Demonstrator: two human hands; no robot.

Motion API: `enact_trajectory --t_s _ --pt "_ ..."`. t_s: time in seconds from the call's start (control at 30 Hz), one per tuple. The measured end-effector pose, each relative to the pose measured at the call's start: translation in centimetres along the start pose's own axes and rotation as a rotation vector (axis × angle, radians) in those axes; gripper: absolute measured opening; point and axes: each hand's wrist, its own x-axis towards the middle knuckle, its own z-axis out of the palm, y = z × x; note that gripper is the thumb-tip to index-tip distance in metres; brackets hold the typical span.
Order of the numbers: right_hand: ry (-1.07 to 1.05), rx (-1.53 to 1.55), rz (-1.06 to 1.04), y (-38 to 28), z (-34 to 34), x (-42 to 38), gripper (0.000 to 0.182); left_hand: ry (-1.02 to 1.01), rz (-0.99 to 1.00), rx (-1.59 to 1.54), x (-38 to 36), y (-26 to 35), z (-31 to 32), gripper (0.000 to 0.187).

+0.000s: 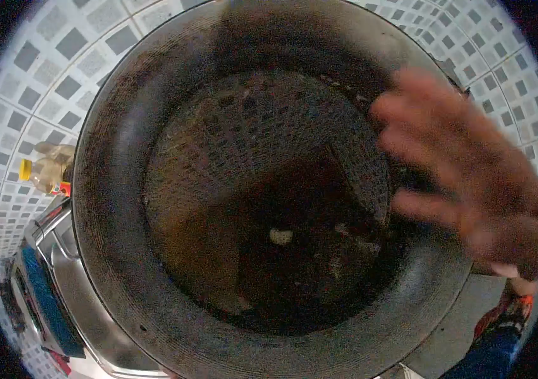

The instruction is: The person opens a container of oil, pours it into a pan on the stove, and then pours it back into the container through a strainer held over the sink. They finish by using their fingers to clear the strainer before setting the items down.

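Note:
A large dark wok (114, 278) fills most of the head view. Dark oil-like liquid (199, 246) lies in its bottom and mirrors the tiled wall. One small whitish piece (280, 236) sits in the liquid near the middle, with pale froth (345, 249) to its right. My right hand (465, 164) reaches in from the right over the wok's rim, smeared by motion. Its fingers point left, with the thumb apart from them, and nothing shows between them. My left hand is out of view.
A clear bottle with a yellow cap (44, 174) stands left of the wok against tiled wall (22, 114). Shiny metal (85, 284) and a blue-edged object (48, 303) are at lower left. Blue cloth (490, 354) shows at lower right.

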Motion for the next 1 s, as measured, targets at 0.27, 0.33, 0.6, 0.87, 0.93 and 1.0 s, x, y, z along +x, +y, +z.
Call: enact_trajectory --t_s 0.27,0.33,0.6,0.87,0.93,1.0 --pt "-0.157 0.394 0.386 -1.1 2.7 1.2 0.085 -0.001 0.023 -0.036 0.0 0.0 0.4 0.057" --pt "-0.183 0.444 0.434 -0.7 2.6 1.3 0.084 0.001 0.026 -0.037 0.0 0.0 0.4 0.057" --pt "-0.605 0.060 -0.074 2.8 0.5 1.2 0.096 0.014 0.042 -0.050 0.2 0.6 0.3 0.060" --pt "-0.600 0.499 0.050 1.9 1.3 1.3 0.097 0.016 0.055 -0.037 0.4 1.3 -1.5 0.063" --pt "-0.583 0.476 -0.018 2.4 1.4 1.2 0.097 0.021 0.059 -0.035 0.4 1.6 -2.0 0.063" --pt "-0.338 0.275 0.078 4.6 1.4 1.3 0.096 0.027 0.063 -0.033 0.5 2.0 -2.6 0.064"
